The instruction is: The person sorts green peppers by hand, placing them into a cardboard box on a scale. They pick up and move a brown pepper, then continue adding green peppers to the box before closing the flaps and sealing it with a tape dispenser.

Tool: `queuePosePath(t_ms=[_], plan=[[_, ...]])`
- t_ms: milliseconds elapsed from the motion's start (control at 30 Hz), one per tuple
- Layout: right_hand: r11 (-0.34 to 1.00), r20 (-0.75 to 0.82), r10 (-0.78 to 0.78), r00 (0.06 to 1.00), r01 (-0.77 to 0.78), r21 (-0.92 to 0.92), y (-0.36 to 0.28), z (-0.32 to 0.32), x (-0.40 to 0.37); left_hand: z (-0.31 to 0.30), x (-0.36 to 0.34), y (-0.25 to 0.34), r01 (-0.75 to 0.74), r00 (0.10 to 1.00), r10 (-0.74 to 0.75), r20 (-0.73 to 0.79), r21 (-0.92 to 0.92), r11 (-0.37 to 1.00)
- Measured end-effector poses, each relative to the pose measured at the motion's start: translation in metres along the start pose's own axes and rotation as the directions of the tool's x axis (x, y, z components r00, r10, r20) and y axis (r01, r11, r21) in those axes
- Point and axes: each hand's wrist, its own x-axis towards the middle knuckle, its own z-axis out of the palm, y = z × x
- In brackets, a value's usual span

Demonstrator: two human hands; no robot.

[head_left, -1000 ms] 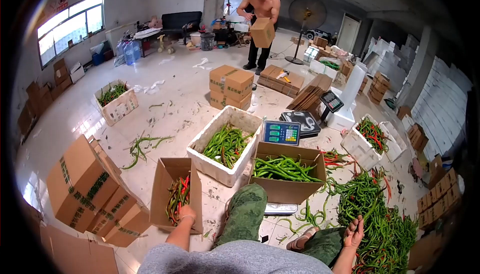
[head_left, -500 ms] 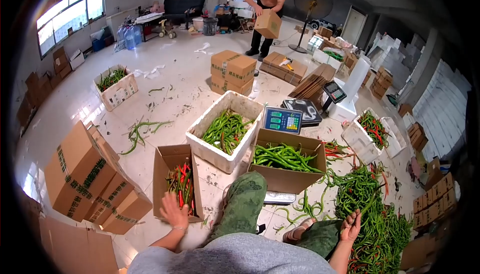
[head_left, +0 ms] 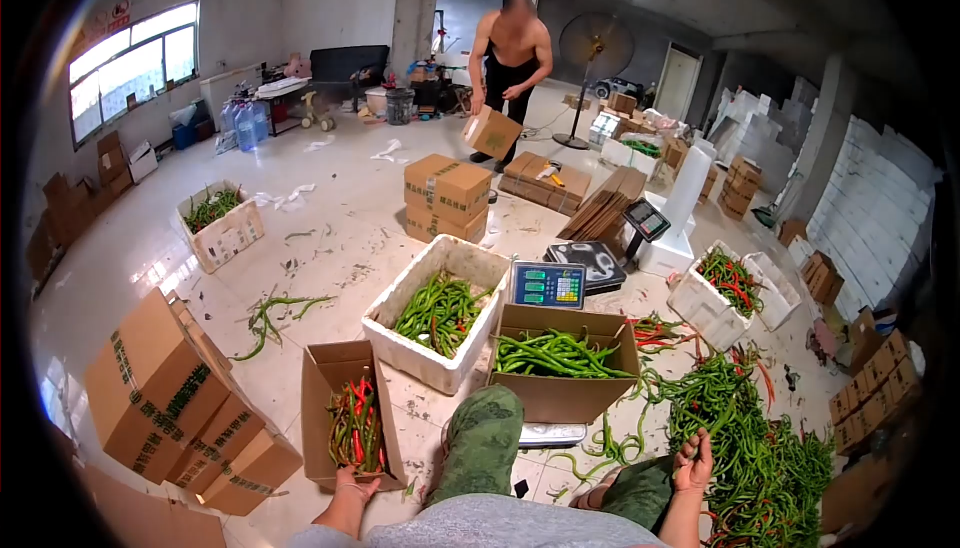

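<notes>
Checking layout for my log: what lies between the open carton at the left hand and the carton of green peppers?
Between the left carton and right carton, the head view shows the left knee, a corner of the foam box and some floor.

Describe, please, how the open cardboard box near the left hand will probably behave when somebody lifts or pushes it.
The cardboard box would likely flex somewhat, as it looks thin-sided and stands open on top. The red and green peppers lie loose inside, so they may shift if it tilts. Pushed, it would probably slide, since the tiled floor looks smooth.
</notes>
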Motion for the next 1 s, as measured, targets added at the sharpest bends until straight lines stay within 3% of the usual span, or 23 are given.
queuePosePath(t_ms=[67,167,300,367,400,467,500,533,567,600,633,700,800,1000], plan=[[1.0,0.012,-0.001,1.0,0.001,-0.013,0.003,0.004,-0.002,0.0,-0.001,0.0,0.017,1.0,-0.017,-0.009,-0.011,1.0],[1.0,0.02,-0.004,1.0,0.004,0.003,0.008,0.011,-0.004,-0.016,0.007,-0.011,-0.063,0.99,0.056,0.133,0.048,0.997],[0.998,0.051,0.033,0.998,-0.035,0.048,0.01,0.016,0.001,-0.002,-0.025,-0.02,-0.136,0.99,0.136,0.026,0.013,0.991],[0.994,0.08,0.073,0.994,-0.079,0.069,0.009,0.019,0.004,0.0,-0.038,-0.033,-0.245,0.95,0.268,0.16,-0.151,0.958],[0.997,0.079,0.056,0.995,-0.06,0.048,0.009,0.017,0.006,-0.011,-0.034,-0.041,-0.308,0.844,0.353,0.405,-0.175,0.935],[0.997,0.153,0.07,0.986,-0.074,0.016,0.01,0.019,0.008,-0.014,-0.032,-0.044,-0.34,0.799,0.348,0.491,-0.108,0.934],[0.997,0.149,0.073,0.986,-0.072,-0.012,0.011,0.021,0.007,-0.022,-0.018,-0.049,-0.302,0.862,0.342,0.375,-0.163,0.939],[0.994,0.148,0.105,0.983,-0.102,-0.028,0.01,0.022,0.007,-0.02,-0.014,-0.047,-0.155,0.945,0.218,0.245,-0.253,0.955],[0.993,0.156,0.114,0.981,-0.111,-0.029,0.01,0.021,0.009,-0.001,-0.034,-0.047,-0.189,0.972,0.214,0.098,-0.214,0.958],[0.992,0.159,0.128,0.979,-0.124,-0.035,0.01,0.021,0.011,0.004,-0.037,-0.047,-0.174,0.98,0.192,0.051,-0.251,0.952],[0.989,0.161,0.145,0.976,-0.144,-0.021,0.01,0.021,0.013,-0.008,-0.025,-0.051,-0.193,0.957,0.24,0.163,-0.261,0.946],[0.987,0.112,0.162,0.98,-0.162,-0.008,0.008,0.017,0.015,-0.009,-0.024,-0.053,-0.196,0.963,0.238,0.123,-0.281,0.939],[0.983,0.127,0.183,0.975,-0.179,-0.038,0.01,0.024,0.018,0.028,-0.056,-0.041,-0.209,0.978,0.201,-0.058,-0.311,0.927],[0.966,0.122,0.251,0.96,-0.24,-0.096,0.01,0.021,0.032,0.033,0.008,-0.014,-0.215,0.977,0.199,-0.082,-0.411,0.886]])
